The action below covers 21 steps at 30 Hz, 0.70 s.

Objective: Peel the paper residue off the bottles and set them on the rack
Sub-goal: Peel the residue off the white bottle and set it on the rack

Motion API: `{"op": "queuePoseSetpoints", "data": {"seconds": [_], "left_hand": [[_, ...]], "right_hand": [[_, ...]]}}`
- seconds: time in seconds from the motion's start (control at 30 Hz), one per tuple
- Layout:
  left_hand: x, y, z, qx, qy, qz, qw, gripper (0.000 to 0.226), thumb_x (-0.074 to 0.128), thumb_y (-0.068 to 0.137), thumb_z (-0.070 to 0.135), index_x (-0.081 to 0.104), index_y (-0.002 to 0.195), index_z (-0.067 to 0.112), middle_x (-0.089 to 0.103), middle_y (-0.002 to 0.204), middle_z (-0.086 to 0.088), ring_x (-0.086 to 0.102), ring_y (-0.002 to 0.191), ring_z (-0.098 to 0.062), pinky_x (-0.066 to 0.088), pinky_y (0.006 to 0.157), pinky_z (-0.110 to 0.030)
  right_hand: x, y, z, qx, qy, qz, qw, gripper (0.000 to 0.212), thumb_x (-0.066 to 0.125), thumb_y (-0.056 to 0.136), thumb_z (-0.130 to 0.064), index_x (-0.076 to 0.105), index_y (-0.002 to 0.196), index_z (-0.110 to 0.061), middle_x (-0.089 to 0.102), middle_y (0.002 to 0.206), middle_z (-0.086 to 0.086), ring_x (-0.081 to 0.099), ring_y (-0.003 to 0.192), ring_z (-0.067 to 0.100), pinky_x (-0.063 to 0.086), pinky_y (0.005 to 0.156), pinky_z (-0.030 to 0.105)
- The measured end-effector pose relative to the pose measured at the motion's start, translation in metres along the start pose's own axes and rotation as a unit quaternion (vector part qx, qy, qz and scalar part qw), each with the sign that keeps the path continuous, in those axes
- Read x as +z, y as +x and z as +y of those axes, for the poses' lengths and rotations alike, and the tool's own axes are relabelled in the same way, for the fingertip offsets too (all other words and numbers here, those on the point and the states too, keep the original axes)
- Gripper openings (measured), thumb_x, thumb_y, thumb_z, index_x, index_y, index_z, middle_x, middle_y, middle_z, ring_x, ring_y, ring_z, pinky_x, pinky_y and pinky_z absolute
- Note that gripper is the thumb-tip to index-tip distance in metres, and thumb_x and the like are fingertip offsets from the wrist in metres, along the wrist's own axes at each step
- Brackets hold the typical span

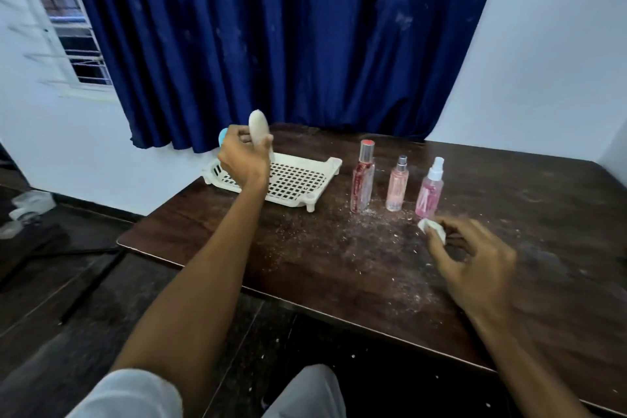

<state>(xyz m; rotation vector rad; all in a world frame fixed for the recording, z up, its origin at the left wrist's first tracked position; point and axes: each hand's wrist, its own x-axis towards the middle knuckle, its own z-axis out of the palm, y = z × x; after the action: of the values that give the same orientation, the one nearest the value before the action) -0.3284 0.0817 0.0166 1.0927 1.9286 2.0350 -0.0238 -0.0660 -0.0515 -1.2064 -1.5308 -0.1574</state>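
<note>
Nearest, the right hand (475,268) hangs low over the table (305,265), thumb and fingertips pinching a white paper scrap (432,229) just in front of three standing spray bottles (397,185). Farther left, the left hand (242,159) grips a white bottle (259,134), long axis roughly upright. The rack (298,180) lies just below it, so setting the bottle down looks like a short drop.
</note>
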Motion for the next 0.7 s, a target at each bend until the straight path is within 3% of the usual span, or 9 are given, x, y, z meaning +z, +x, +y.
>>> {"op": "queuePoseSetpoints", "data": {"seconds": [0.1, 0.2, 0.3, 0.7], "left_hand": [[0.006, 0.014, -0.015, -0.035, 0.029, 0.015, 0.999, 0.024, 0.083, 0.076, 0.025, 0.064, 0.087, 0.016, 0.060, 0.073, 0.012, 0.063, 0.078, -0.012, 0.040, 0.069, -0.021], [0.012, 0.022, -0.032, -0.061, 0.049, 0.013, 0.997, 0.027, 0.084, 0.075, 0.023, 0.066, 0.092, 0.013, 0.069, 0.086, 0.003, 0.066, 0.089, -0.019, 0.048, 0.078, -0.027], [0.016, 0.024, -0.044, -0.076, 0.064, 0.012, 0.995, 0.030, 0.084, 0.075, 0.021, 0.064, 0.096, 0.011, 0.072, 0.097, -0.006, 0.066, 0.094, -0.025, 0.052, 0.087, -0.035], [0.021, 0.021, -0.060, -0.061, 0.120, 0.013, 0.991, 0.027, 0.080, 0.079, 0.024, 0.063, 0.097, 0.012, 0.069, 0.100, -0.010, 0.061, 0.105, -0.030, 0.049, 0.084, -0.038]], "right_hand": [[0.001, -0.001, 0.001, -0.005, -0.009, -0.019, 1.000, 0.020, 0.079, 0.079, -0.004, 0.077, 0.098, -0.010, 0.073, 0.089, 0.000, 0.068, 0.071, 0.012, 0.050, 0.074, 0.012], [0.002, 0.000, 0.001, -0.015, -0.018, -0.029, 0.999, 0.021, 0.080, 0.077, -0.002, 0.077, 0.097, -0.008, 0.072, 0.088, 0.002, 0.066, 0.069, 0.012, 0.044, 0.076, 0.003], [0.002, 0.000, 0.000, -0.024, -0.020, -0.035, 0.999, 0.021, 0.079, 0.076, -0.001, 0.076, 0.096, -0.008, 0.072, 0.089, 0.001, 0.065, 0.070, 0.011, 0.044, 0.078, 0.004], [0.002, 0.002, 0.004, 0.004, -0.004, -0.027, 1.000, 0.018, 0.078, 0.080, -0.004, 0.077, 0.097, -0.010, 0.067, 0.085, -0.007, 0.064, 0.068, 0.010, 0.048, 0.071, 0.009]]}}
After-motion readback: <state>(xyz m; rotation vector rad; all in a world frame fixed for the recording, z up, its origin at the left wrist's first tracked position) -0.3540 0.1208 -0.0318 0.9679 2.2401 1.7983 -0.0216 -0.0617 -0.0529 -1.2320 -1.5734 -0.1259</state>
